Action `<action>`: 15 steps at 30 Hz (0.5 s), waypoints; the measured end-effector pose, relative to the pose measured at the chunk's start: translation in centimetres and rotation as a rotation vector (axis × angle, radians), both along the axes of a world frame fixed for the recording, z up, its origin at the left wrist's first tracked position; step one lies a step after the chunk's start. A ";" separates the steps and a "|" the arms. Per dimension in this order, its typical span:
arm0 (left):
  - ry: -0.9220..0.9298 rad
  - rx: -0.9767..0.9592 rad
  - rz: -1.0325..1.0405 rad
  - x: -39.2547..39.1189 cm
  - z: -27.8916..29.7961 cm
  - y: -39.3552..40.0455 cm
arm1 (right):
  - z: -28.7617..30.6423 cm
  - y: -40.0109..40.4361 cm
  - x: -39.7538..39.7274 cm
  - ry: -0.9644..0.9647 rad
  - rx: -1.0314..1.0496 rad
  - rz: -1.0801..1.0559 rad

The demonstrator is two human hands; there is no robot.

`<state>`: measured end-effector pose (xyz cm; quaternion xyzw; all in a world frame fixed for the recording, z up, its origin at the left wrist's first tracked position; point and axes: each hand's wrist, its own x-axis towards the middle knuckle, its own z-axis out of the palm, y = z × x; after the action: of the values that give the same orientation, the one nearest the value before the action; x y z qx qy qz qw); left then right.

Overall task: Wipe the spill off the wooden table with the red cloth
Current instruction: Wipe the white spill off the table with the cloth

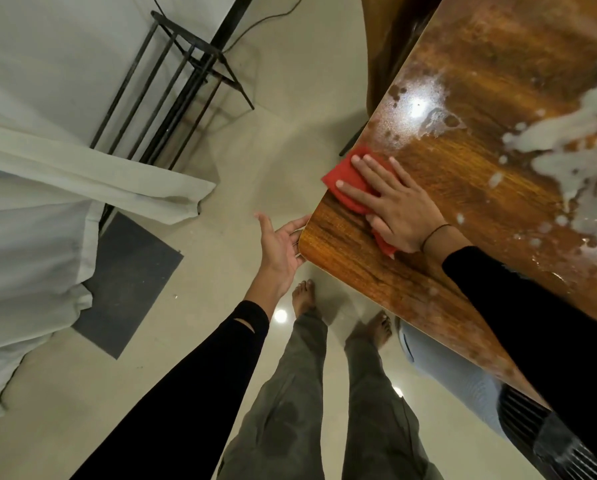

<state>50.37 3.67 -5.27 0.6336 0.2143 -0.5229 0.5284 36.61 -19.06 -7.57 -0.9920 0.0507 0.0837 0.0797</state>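
The red cloth (345, 178) lies on the wooden table (470, 188) at its left edge, near the rounded front corner, partly hanging past the rim. My right hand (390, 199) presses flat on the cloth with fingers spread. My left hand (281, 244) is open, palm up, just beside and below that corner, holding nothing. A whitish foamy spill (567, 147) spreads over the right part of the table, with a thinner wet patch (418, 105) farther back by the edge.
A black metal stool frame (186, 74) stands on the tiled floor at the back left. White curtain fabric (65, 174) hangs at the left over a dark mat (127, 282). My bare feet and grey trousers are below. A chair (390, 46) sits behind the table.
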 end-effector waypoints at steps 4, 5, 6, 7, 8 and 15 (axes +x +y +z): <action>-0.017 -0.017 -0.047 0.1 -0.2 -0.2 | 0.8 5.3 2.1 -0.039 0.017 -0.370; -0.021 -0.024 -0.058 0.3 -0.2 -0.4 | 0.7 6.9 1.9 -0.046 0.030 -0.353; -0.023 -0.030 -0.067 0.5 -0.2 -0.7 | 0.5 8.2 1.3 -0.045 0.040 -0.291; -0.027 -0.033 -0.076 0.7 -0.1 -1.0 | 0.3 9.2 0.2 -0.033 0.043 -0.193; -0.036 -0.031 -0.088 0.9 0.1 -1.3 | 0.1 9.9 -1.2 -0.021 0.044 -0.081; -0.184 0.009 -0.146 -0.1 0.5 -3.1 | -0.4 3.9 -6.2 0.001 0.020 0.427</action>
<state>50.32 0.53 -4.80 0.6954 0.1205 -0.4986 0.5033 30.41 -15.11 -7.94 -0.9793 -0.1615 0.0998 0.0702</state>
